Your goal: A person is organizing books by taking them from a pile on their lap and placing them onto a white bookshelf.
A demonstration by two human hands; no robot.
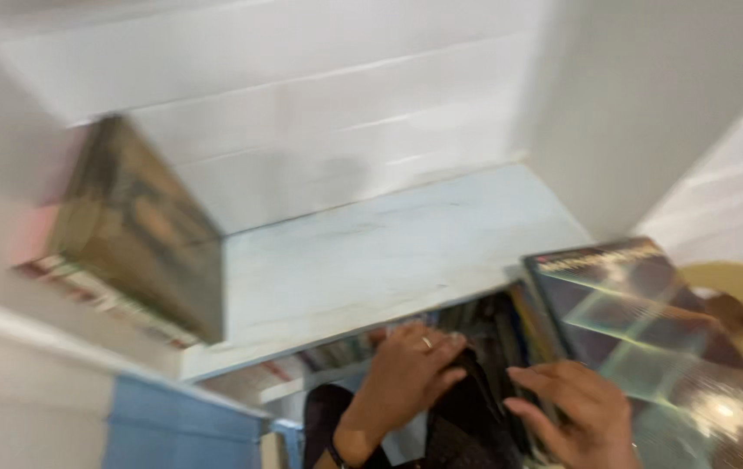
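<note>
At lower centre my left hand (pixel 410 369) is resting spread on the book row (pixel 476 326) under the shelf (pixel 371 260); my right hand (pixel 575 408), just right, is gripping a glossy book (pixel 649 321) angling up-left.

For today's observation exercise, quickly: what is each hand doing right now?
Left hand: fingers curled over the books on the lower shelf; a firm grip cannot be told.
Right hand: grasping the glossy checkered book.
</note>
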